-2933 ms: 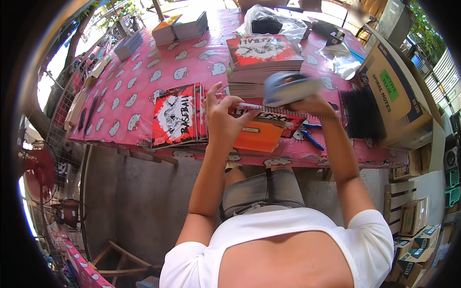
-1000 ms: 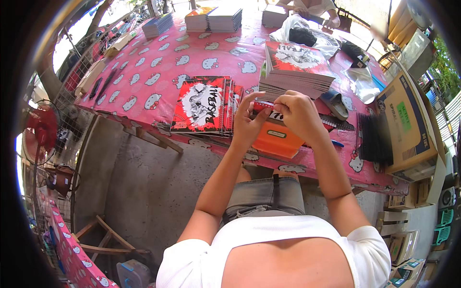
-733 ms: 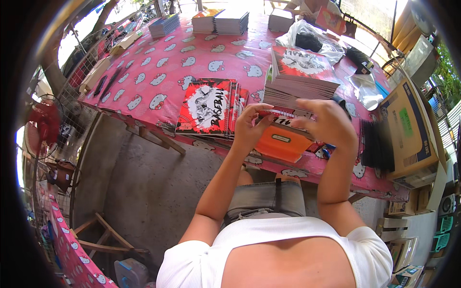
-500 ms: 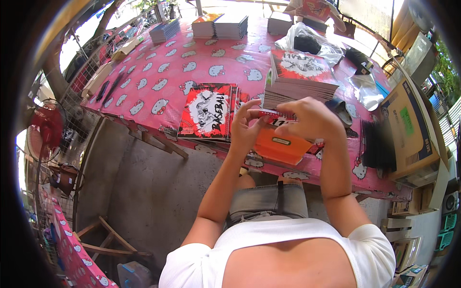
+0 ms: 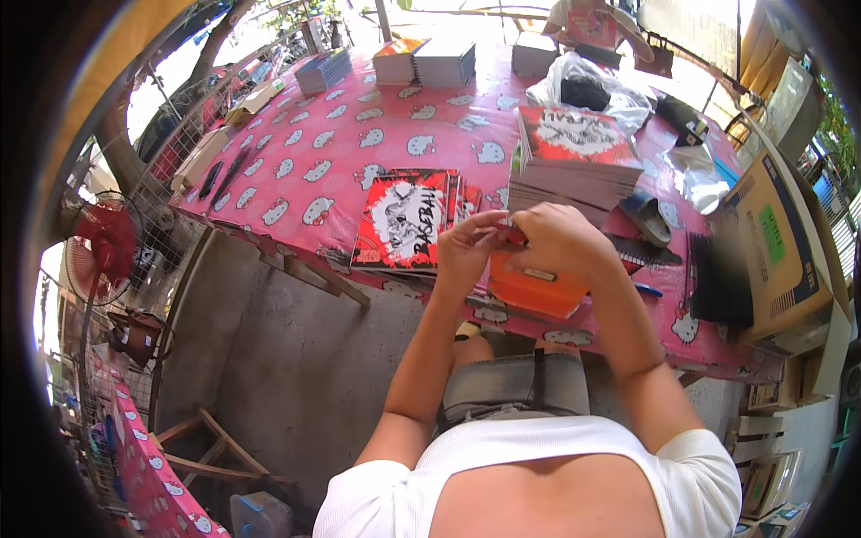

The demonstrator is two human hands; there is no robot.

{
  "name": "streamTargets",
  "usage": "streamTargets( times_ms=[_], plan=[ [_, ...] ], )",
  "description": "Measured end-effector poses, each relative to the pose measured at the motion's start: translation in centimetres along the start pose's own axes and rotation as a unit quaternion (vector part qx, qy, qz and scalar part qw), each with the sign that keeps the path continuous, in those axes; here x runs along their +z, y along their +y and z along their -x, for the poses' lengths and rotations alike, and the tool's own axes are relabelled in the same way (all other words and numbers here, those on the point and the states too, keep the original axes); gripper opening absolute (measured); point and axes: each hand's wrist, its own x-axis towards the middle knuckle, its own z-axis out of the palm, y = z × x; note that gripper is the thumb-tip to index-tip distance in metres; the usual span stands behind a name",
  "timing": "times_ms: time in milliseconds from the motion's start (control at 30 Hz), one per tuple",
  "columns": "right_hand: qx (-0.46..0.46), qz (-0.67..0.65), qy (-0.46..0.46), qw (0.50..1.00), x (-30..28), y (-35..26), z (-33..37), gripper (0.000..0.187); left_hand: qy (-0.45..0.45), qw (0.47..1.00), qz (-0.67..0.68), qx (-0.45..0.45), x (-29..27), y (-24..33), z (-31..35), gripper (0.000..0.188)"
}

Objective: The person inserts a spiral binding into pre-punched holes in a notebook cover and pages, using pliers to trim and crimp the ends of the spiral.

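Note:
My left hand (image 5: 468, 240) and my right hand (image 5: 563, 235) meet near the front edge of the table. Both are closed, pinching a small red printed piece (image 5: 513, 235) between their fingertips. Most of that piece is hidden by the fingers, so its kind is unclear. Just below my hands lies an orange flat item (image 5: 538, 291) with a small label. To the left of my left hand rest red, white and black illustrated notebooks (image 5: 396, 224). Behind my hands rises a tall stack of similar notebooks (image 5: 578, 148).
A blue pen (image 5: 647, 290) and a dark sandal (image 5: 646, 218) lie right of my right forearm. A cardboard box (image 5: 778, 242) stands at the right edge. Along the far side are notebook stacks (image 5: 446, 65) and a plastic bag (image 5: 592, 85). Another person (image 5: 628, 36) holds a red book there.
My right hand has come down and closed over the red piece beside my left fingertips, hiding more of it. The whole view has shifted slightly, and the blue pen now shows.

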Motion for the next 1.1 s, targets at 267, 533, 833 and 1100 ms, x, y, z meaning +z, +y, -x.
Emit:
streamTargets(
  times_ms=[267,533,833,1100],
  plan=[
    [-0.067,-0.088,0.475,0.873,-3.7,-3.9,4.2,0.066,0.003,1.000,-0.002,0.021,0.1,1.0,0.4,0.021],
    [-0.026,-0.100,0.501,0.859,-0.3,-7.3,10.2,0.086,-0.058,0.991,0.026,0.122,0.7,0.8,-2.5,0.019],
    [0.222,0.047,0.303,0.926,14.5,10.5,17.8,0.057,-0.019,0.870,-0.205,0.449,5.4,12.0,6.5,0.019],
    [0.268,0.009,0.227,0.936,13.6,10.7,18.5,0.049,-0.024,0.943,-0.249,0.220,6.6,2.3,8.3,0.022]
  ],
)
